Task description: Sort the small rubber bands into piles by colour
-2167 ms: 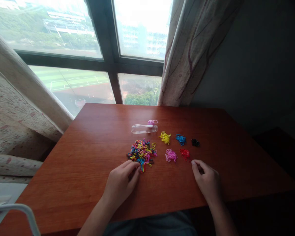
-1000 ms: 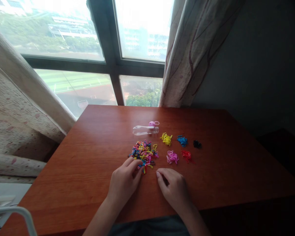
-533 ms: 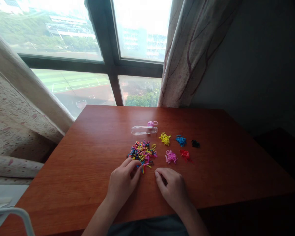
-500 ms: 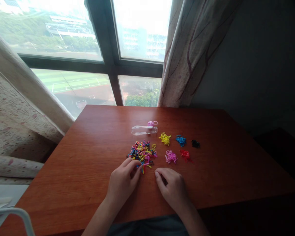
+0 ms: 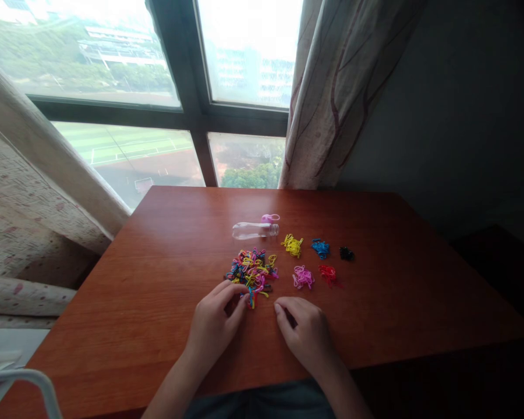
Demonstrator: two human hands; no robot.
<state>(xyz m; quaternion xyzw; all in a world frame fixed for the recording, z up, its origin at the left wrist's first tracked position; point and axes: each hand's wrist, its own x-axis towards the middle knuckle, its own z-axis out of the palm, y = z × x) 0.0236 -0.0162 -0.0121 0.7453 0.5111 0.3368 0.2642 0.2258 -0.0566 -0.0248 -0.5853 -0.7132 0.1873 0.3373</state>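
Note:
At the near edge of a mixed pile of colourful small rubber bands (image 5: 251, 267) is my left hand (image 5: 218, 314). Its thumb and forefinger are pinched on a rubber band (image 5: 250, 295), which looks blue. My right hand (image 5: 303, 323) rests on the table to the right of the pile, fingers curled in and thumb against the forefinger, with nothing showing in it. Sorted heaps lie beyond it: yellow bands (image 5: 292, 245), blue bands (image 5: 320, 248), black bands (image 5: 346, 253), pink bands (image 5: 303, 277) and red bands (image 5: 328, 274).
A clear bottle (image 5: 253, 231) lies on its side behind the pile, beside a pink cap with a loop (image 5: 269, 219). The wooden table (image 5: 157, 267) reaches the window (image 5: 192, 122). Curtains (image 5: 332, 87) hang on both sides. A white curved tube (image 5: 35, 378) stands at the lower left.
My left hand has shifted very slightly left at the pile's near edge, still pinching. The right hand stays in place. The view has moved a little.

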